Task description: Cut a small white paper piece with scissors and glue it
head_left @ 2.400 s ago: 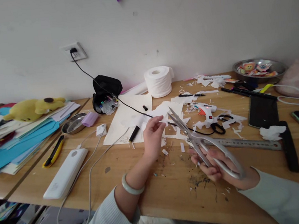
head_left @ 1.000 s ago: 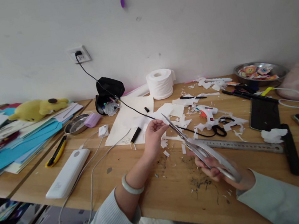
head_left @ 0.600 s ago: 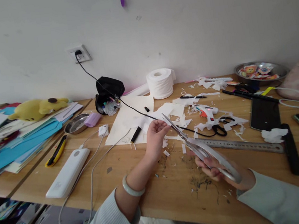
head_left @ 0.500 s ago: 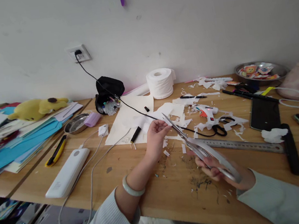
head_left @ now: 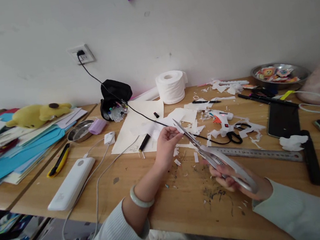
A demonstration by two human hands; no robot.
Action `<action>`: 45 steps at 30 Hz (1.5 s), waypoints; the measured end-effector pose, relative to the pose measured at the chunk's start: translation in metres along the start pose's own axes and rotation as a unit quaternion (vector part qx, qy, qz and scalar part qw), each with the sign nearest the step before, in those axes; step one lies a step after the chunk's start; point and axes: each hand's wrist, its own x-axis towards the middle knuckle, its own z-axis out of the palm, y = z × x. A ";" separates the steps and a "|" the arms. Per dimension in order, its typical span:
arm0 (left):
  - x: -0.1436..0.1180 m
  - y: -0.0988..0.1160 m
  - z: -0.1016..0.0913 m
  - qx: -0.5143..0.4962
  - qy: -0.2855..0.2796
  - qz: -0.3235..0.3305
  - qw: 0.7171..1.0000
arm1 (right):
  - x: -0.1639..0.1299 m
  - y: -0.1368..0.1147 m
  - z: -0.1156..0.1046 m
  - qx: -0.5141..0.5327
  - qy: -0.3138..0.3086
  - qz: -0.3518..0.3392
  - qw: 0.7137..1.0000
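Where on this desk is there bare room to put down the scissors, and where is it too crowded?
Bare wood lies along the near edge of the table, between the white power bank and the left hand, crossed only by a white cable. Another strip runs below the metal ruler. Paper scraps around the glue gun crowd the middle.

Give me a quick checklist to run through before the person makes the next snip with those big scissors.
1. Scissors gripped firmly in right hand: ok.
2. Blades shut or nearly so: ok.
3. Left hand fingertips clear of the blade tips: not ok, they sit right beside them.
4. Something pinched in the left fingers: cannot tell, too small.
5. Black cable clear of blades: cannot tell, it passes just behind them.
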 end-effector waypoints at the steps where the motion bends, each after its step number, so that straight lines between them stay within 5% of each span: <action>1: 0.000 0.000 0.000 0.000 0.001 0.000 1.000 | 0.000 0.000 0.000 0.004 -0.001 0.000 1.000; 29: 0.001 -0.001 -0.001 -0.023 0.002 0.002 1.000 | 0.002 0.002 0.006 -0.012 0.091 0.023 0.996; 45: -0.001 0.002 -0.003 0.063 -0.047 -0.057 0.995 | 0.004 0.006 -0.001 -0.020 0.038 0.011 0.999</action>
